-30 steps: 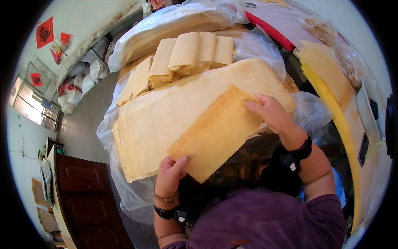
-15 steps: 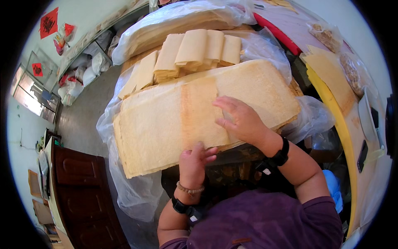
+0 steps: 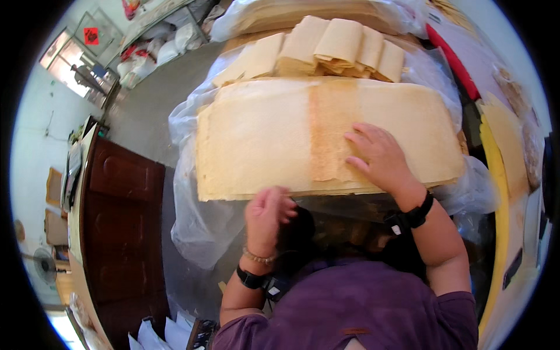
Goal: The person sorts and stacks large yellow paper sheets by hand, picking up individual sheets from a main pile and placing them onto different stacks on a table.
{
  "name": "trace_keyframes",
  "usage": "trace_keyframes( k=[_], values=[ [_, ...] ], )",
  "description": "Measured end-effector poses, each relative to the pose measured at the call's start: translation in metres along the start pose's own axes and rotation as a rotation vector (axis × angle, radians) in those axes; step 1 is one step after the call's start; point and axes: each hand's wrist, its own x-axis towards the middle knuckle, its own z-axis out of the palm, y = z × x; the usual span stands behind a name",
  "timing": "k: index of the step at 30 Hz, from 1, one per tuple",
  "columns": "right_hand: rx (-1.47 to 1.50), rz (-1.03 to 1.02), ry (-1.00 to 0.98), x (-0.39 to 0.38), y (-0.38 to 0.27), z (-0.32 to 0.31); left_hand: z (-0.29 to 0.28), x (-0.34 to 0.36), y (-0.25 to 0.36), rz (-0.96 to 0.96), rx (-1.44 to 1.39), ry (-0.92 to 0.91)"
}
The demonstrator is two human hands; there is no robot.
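A wide stack of thin, pale yellow sheets (image 3: 251, 140) lies before me, its edges uneven. Across its middle runs a darker orange-tan strip (image 3: 332, 128), which looks like a narrower sheet piece lying on top. My right hand (image 3: 379, 153) rests over the right side of this strip, palm down, fingers spread and apart, gripping nothing. Just off the stack's front edge, left of the strip, is my left hand (image 3: 268, 219). Its fingers are loosely bent and somewhat blurred, with nothing seen in them. Behind the stack sit several folded bundles of similar sheets (image 3: 338, 44).
Clear plastic film (image 3: 198, 233) hangs around the stack. A larger plastic-covered pile (image 3: 326, 17) stands at the back. At left is a dark wooden cabinet (image 3: 122, 227); at right, a yellow-edged counter (image 3: 499, 198) with a phone (image 3: 513, 268). White sacks (image 3: 169, 51) lie at far left.
The view has turned, so the stack sits further right and straighter. My left hand has come away from the front edge toward me. My right hand stays over the darker strip.
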Motion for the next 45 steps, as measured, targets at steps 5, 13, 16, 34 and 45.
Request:
trace_keyframes(
  k=[5, 13, 16, 34, 45],
  values=[
    [0.009, 0.027, -0.016, 0.000, 0.000, -0.005, -0.095, 0.014, -0.009, 0.198, 0.031, 0.493],
    [0.014, 0.024, -0.031, 0.001, 0.002, -0.001, -0.098, 0.035, -0.010, -0.072, -0.009, 0.513],
    [0.014, 0.013, -0.019, 0.001, 0.003, 0.000, -0.108, 0.040, -0.013, 0.000, -0.159, 0.568],
    [0.062, 0.095, -0.145, 0.001, 0.008, 0.003, 0.151, 0.019, 0.080, 1.191, 0.695, -0.031],
    [0.279, 0.156, 0.135, -0.016, 0.023, 0.052, 0.093, 0.120, 0.057, 1.064, 1.129, -0.085]
  ],
)
